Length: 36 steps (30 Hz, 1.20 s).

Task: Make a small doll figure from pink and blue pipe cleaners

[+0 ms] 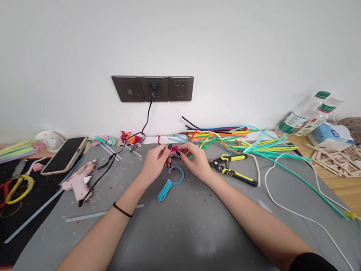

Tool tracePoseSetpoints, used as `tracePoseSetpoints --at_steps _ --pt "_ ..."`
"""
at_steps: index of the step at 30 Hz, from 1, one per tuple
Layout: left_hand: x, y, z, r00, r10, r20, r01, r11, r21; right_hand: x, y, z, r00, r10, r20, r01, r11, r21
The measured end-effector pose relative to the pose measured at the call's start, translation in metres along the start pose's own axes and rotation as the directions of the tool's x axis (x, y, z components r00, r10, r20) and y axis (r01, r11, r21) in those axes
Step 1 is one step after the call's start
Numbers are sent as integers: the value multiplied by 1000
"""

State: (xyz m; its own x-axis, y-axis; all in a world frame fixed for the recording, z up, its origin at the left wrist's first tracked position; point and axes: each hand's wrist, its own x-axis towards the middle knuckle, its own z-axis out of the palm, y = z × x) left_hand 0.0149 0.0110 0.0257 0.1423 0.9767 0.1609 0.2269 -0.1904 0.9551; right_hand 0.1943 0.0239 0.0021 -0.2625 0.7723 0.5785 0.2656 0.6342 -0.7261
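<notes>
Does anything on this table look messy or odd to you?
Yes, mildly: the wooden sticks at far right lie in a loose jumble, crossing every way, and the pink glue gun at left has a blotchy, stained-looking top. Nothing looks clearly broken.

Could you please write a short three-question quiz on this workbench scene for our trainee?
1. Which of these lies nearest the person's right grip: A) phone, B) yellow-and-black pliers, C) glue gun?
2. True or false: the black wristband is on the right wrist.
3. What do the left grip and right grip hold between them?

Key:
1. B, the yellow-and-black pliers.
2. False; the black wristband is on the left wrist.
3. A small pink piece.
</notes>
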Motion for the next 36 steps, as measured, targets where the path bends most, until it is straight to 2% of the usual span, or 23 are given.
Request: tracePoseSetpoints --at_steps 8,13,20,27,36 --pt "2 -5 0 998 -50 32 52 998 -40 0 0 -1 999 0 36 0 1000 -4" --pt "2 -4 0 997 -12 74 14 1000 -23 0 -1 -1 999 2 46 -2 1000 11" --pt "1 -5 0 996 7 94 -5 1000 -12 1 -2 1 982 170 86 -180 977 113" --pt "0 -2 1 996 10 84 -11 1000 14 2 -3 1 964 253 84 -264 951 161" --pt "0 -1 -2 992 99 77 -115 965 236 2 1 1 925 362 117 -380 894 237"
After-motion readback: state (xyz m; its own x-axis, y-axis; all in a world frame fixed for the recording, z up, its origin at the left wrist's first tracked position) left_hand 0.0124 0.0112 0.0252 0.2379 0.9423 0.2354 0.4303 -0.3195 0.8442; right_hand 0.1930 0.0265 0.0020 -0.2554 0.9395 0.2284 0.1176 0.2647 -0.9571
